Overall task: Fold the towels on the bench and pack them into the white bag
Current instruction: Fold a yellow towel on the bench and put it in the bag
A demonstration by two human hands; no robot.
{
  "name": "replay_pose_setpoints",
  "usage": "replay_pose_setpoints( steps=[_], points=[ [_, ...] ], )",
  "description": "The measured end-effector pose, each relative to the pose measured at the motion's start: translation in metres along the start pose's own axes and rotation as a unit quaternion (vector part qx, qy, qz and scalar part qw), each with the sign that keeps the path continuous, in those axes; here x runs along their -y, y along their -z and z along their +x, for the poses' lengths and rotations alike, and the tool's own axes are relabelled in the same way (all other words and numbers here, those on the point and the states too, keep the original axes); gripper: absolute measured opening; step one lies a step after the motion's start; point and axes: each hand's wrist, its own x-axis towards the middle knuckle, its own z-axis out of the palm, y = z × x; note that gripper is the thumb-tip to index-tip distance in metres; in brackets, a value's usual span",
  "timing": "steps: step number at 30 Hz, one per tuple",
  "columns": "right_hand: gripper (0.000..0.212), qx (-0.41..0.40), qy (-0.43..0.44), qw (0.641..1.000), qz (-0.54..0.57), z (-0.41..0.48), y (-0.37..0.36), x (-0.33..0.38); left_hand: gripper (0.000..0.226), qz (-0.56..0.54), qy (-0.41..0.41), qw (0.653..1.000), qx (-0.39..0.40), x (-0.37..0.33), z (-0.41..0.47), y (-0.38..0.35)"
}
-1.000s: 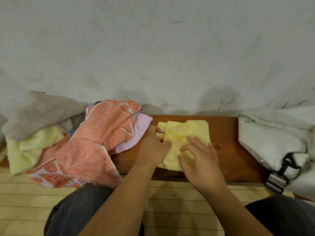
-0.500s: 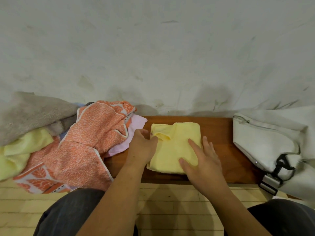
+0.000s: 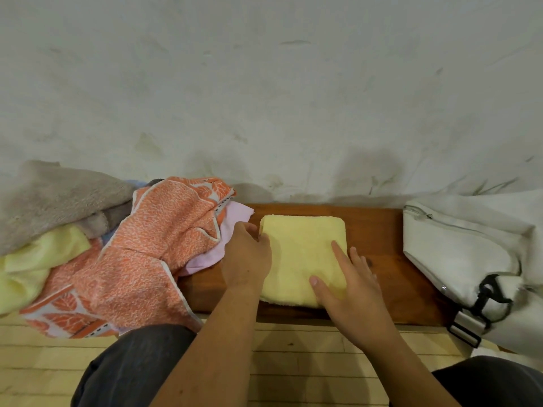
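Observation:
A yellow towel (image 3: 302, 251), folded into a neat square, lies on the brown wooden bench (image 3: 379, 230) in the middle of the view. My left hand (image 3: 246, 257) holds its left edge, fingers curled against the fold. My right hand (image 3: 349, 286) lies flat on the towel's near right corner, fingers straight. The white bag (image 3: 458, 251) sits on the bench's right end, its black buckle strap hanging toward me. A heap of unfolded towels fills the left end: an orange patterned towel (image 3: 152, 251), a grey towel (image 3: 55, 198), a pale yellow towel (image 3: 35, 265) and a pink towel (image 3: 232, 227).
A stained white wall (image 3: 264, 98) rises right behind the bench. My knees in dark trousers (image 3: 129, 365) are below, over a pale plank floor (image 3: 299, 362). Bare bench wood shows between the folded towel and the bag.
The yellow towel went from a rumpled fold to a smooth flat square. My right hand slid to its near right corner and flattened; my left hand stayed at the left edge.

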Motion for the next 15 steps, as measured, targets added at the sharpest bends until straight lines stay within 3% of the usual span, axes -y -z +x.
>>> replay_pose_setpoints(
  steps=[5,12,15],
  points=[
    [0.072,-0.108,-0.045,0.986,0.122,0.004,0.010,-0.006,0.025,0.029,-0.002,0.999,0.032,-0.002,-0.001,-0.001],
    [0.045,-0.092,-0.020,0.989,0.116,0.005,0.008,-0.004,0.011,0.055,-0.025,0.997,0.042,0.002,-0.002,0.004],
    [0.042,-0.087,-0.027,0.988,0.128,0.005,0.009,-0.002,0.018,0.055,-0.027,0.997,0.038,0.004,0.000,0.007]
  ],
)
